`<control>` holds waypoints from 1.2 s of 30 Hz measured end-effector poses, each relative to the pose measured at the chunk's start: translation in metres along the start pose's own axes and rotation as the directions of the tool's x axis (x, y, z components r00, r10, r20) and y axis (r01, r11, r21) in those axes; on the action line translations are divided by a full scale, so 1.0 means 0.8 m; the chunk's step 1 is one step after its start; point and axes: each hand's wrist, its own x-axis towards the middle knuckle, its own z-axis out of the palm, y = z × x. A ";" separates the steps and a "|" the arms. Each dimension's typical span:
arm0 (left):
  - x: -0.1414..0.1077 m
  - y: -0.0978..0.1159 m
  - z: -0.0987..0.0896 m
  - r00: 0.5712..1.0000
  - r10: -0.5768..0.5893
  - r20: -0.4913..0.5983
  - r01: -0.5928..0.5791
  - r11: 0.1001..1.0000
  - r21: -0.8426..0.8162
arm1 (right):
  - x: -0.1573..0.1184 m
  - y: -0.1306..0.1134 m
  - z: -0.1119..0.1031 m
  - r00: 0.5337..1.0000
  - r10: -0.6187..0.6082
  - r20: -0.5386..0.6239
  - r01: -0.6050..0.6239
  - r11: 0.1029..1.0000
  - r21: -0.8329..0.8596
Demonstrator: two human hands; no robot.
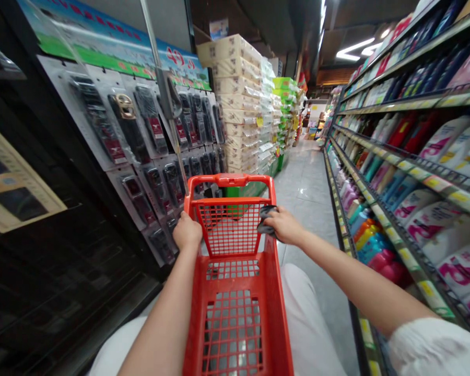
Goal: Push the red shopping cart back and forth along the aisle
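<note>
A red plastic shopping basket cart (274, 292) with grid walls and a raised front frame stands between my knees. My left hand (187, 231) is closed on its left rim, near the corner of the frame. On the right side, my right hand (284, 224) is closed around a crumpled dark grey cloth (267, 219) and rests against the cart's right rim. A metal rod (164, 89) with a dark fitting rises from beside the cart's front left corner. Nothing lies on the cart's grid bottom.
Packaged belts (156, 120) hang on a display at left. Stacked cartons (237, 104) and green boxes (285, 104) stand ahead. Shelves of bottles (407, 156) line the right side. A grey tiled aisle (305, 177) runs forward between them.
</note>
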 end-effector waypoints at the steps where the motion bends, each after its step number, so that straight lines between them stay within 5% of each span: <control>1: 0.000 0.000 0.000 1.000 0.003 -0.001 -0.003 1.000 0.000 | -0.018 -0.015 0.000 0.998 -0.057 0.038 0.057 0.998 0.010; 4: -0.001 -0.001 0.000 1.000 0.007 0.023 -0.007 1.000 -0.014 | -0.061 -0.051 -0.002 0.976 -0.171 0.136 0.167 0.985 0.044; 7: -0.004 -0.003 -0.002 0.999 0.013 0.035 -0.012 1.000 -0.021 | -0.065 -0.059 -0.003 0.961 -0.204 0.185 0.197 0.979 0.054; 11: -0.005 -0.004 -0.004 1.000 0.001 0.025 0.000 1.000 -0.022 | -0.012 -0.035 -0.006 0.982 -0.076 0.170 0.079 0.997 -0.012; 15: -0.005 -0.005 -0.003 1.000 -0.011 0.019 0.011 0.999 -0.030 | 0.059 -0.020 -0.014 0.992 0.128 0.019 -0.129 0.991 0.023; 19: -0.003 -0.006 -0.001 0.999 -0.028 0.026 0.030 0.996 -0.078 | 0.112 -0.030 -0.003 0.927 0.321 -0.194 -0.293 0.943 0.159; 24: 0.023 -0.037 0.010 0.994 0.051 0.102 -0.019 0.957 -0.288 | 0.151 -0.059 0.035 0.915 0.370 -0.161 -0.352 0.927 0.126; 27: 0.039 -0.071 0.026 0.964 0.249 0.094 -0.157 0.818 -0.554 | 0.175 -0.081 0.043 0.942 0.296 -0.155 -0.276 0.951 0.141; 29: 0.041 -0.088 0.037 0.961 0.273 0.052 -0.164 0.707 -0.688 | 0.195 -0.102 0.041 0.962 0.230 -0.149 -0.207 0.966 0.158; 33: 0.031 -0.101 0.051 0.966 0.242 0.089 -0.050 0.514 -0.856 | 0.235 -0.153 0.034 0.981 0.103 -0.163 -0.065 0.973 0.221; 36: 0.025 -0.102 0.050 0.955 0.192 0.226 0.138 0.385 -0.912 | 0.257 -0.189 0.034 0.978 0.167 -0.129 -0.113 0.931 0.348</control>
